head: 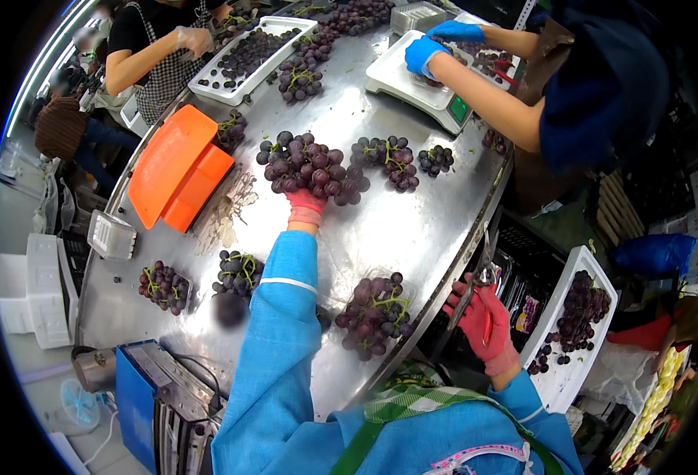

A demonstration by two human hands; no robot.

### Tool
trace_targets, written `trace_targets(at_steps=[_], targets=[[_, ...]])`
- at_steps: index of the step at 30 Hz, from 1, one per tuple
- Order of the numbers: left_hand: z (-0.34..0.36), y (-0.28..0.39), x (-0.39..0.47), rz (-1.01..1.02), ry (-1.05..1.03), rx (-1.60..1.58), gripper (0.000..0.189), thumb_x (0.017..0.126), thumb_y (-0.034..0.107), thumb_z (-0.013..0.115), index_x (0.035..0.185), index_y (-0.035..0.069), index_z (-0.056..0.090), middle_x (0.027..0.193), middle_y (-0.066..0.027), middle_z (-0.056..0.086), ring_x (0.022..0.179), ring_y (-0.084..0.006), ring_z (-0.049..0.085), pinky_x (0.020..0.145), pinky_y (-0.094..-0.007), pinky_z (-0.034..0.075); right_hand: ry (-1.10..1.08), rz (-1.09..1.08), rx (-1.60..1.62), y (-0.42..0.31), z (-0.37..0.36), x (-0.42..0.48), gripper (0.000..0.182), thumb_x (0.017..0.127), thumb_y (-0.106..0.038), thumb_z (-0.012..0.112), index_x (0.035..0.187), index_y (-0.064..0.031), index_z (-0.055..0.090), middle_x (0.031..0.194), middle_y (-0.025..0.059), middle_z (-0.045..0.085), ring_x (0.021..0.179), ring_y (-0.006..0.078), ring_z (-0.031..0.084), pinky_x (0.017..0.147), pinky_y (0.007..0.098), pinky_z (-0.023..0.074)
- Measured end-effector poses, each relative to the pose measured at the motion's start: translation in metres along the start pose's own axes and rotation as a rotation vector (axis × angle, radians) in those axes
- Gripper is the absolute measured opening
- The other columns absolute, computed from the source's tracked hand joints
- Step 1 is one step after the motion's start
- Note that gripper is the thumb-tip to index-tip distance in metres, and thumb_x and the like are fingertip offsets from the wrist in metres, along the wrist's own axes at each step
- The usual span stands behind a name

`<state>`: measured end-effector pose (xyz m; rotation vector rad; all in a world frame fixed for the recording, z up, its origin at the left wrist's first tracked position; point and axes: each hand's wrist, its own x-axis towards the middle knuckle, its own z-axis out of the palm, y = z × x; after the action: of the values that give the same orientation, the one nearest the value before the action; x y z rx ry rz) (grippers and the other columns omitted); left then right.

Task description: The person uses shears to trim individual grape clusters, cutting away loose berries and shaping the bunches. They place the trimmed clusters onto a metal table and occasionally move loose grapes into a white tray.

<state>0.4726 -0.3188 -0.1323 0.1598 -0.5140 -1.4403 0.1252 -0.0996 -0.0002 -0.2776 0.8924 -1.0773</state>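
My left hand (pixel 305 205), in a pink glove, reaches out over the steel table (pixel 349 249) and grips a large bunch of dark purple grapes (pixel 310 163). The bunch hides most of its fingers. In my right hand (pixel 484 326), also pink-gloved, is a pair of metal scissors (pixel 465 304), held beyond the table's right edge. Just past the held bunch lie another grape bunch (pixel 393 157) and a small dark cluster (pixel 436 160). Closer to me, loose-stemmed grapes (pixel 376 314) rest in what looks like a clear plastic tray, partly hidden beneath them.
An orange scale (pixel 174 169) stands at left, near a clear plastic punnet (pixel 112 235). A co-worker's blue-gloved hands (pixel 429 54) work over a white scale (pixel 411 89). White trays with grapes stand far left (pixel 203 92) and at right (pixel 554 386). More bunches (pixel 237 274) lie beside my left sleeve.
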Motion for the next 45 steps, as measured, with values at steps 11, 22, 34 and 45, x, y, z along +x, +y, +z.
trace_targets(at_steps=[11,22,34,45], targets=[[-0.015,0.028,0.04,-0.236,0.165,-0.05,0.061,0.071,0.066,0.046,0.101,0.014,0.057,0.085,-0.0091,0.059,0.075,-0.0292,0.056,0.06,-0.0407,0.05,0.119,0.025,0.024,0.006,-0.016,0.0,0.045,0.089,-0.029,0.054,0.125,-0.0044,0.043,0.112,0.014,0.053,0.099,0.0262,0.056,0.091,0.0446,0.0447],[0.01,0.03,0.062,-0.27,0.714,0.514,0.095,0.073,0.076,0.044,0.142,0.014,0.023,0.142,-0.0156,0.025,0.12,-0.0368,0.042,0.095,-0.0517,0.039,0.086,0.082,0.027,0.011,-0.012,0.007,0.045,0.092,-0.028,0.049,0.128,-0.0032,0.04,0.116,0.0162,0.051,0.103,0.0276,0.053,0.093,0.0424,0.0425],[0.028,0.023,0.039,-0.497,0.537,0.736,0.083,0.075,0.031,0.073,0.136,0.012,0.02,0.116,-0.0093,0.052,0.1,-0.0226,0.057,0.082,-0.0383,0.048,0.078,0.098,-0.1,0.017,-0.004,0.012,0.047,0.09,-0.034,0.053,0.124,-0.0032,0.043,0.112,0.0151,0.054,0.1,0.0268,0.056,0.09,0.0435,0.0456],[-0.032,0.022,0.035,-0.628,0.504,0.674,0.039,0.088,0.026,0.055,0.121,0.007,0.044,0.107,-0.0122,0.058,0.093,-0.0231,0.06,0.076,-0.0377,0.053,0.064,0.126,-0.101,0.02,-0.006,0.009,0.046,0.089,-0.032,0.054,0.124,-0.004,0.043,0.113,0.015,0.054,0.1,0.0262,0.056,0.09,0.0432,0.046]])
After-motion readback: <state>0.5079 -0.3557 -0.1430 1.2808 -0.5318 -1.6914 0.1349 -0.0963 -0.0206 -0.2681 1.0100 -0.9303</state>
